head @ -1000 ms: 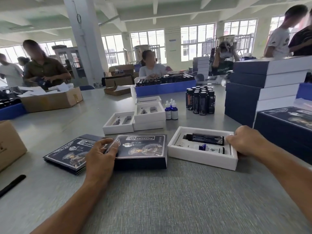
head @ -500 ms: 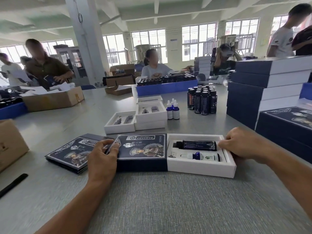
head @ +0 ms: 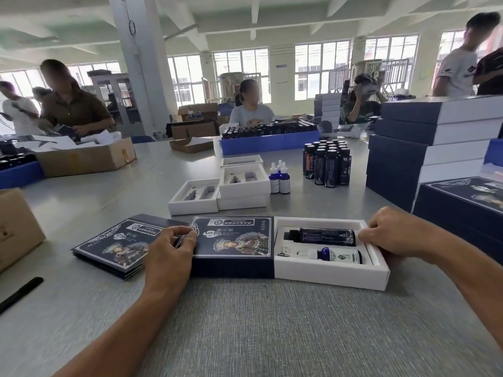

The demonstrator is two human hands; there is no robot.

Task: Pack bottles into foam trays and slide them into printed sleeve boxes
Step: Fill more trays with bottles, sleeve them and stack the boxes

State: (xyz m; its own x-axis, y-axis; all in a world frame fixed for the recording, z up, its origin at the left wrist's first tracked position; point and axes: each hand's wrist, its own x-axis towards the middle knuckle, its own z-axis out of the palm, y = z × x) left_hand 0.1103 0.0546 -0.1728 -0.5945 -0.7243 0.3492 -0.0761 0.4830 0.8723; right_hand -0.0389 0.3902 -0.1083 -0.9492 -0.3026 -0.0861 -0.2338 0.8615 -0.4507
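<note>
Right at the Mouth of the Sleeve

Down on the grey table (head: 245, 322), a white tray (head: 330, 273) lay with its left end touching the open right end of a dark printed sleeve box (head: 234, 248). How far the tray had entered could not be told from this view. Two bottles lay on their sides in the tray: a dark bottle (head: 324, 236) in the far slot and a small blue dropper bottle (head: 336, 254) in the near one.

The left hand (head: 168, 254) rested at the sleeve's left end, fingers curled with thumb and fingertips pinched on its top left corner. The right hand (head: 392, 235) was bent over the tray's right end, fingers closed against its rim.

Beside the sleeve on the left lay a short stack of flat printed sleeves (head: 114, 248). Farther back stood empty white trays (head: 194, 197), one pair stacked, then three small blue dropper bottles (head: 279, 178) upright and a cluster of dark bottles (head: 326, 164) upright. A tall pile of finished boxes (head: 435, 142) rose at the right. A black pen (head: 20, 293) lay near the left edge. Other workers sat and stood around the far side.
</note>
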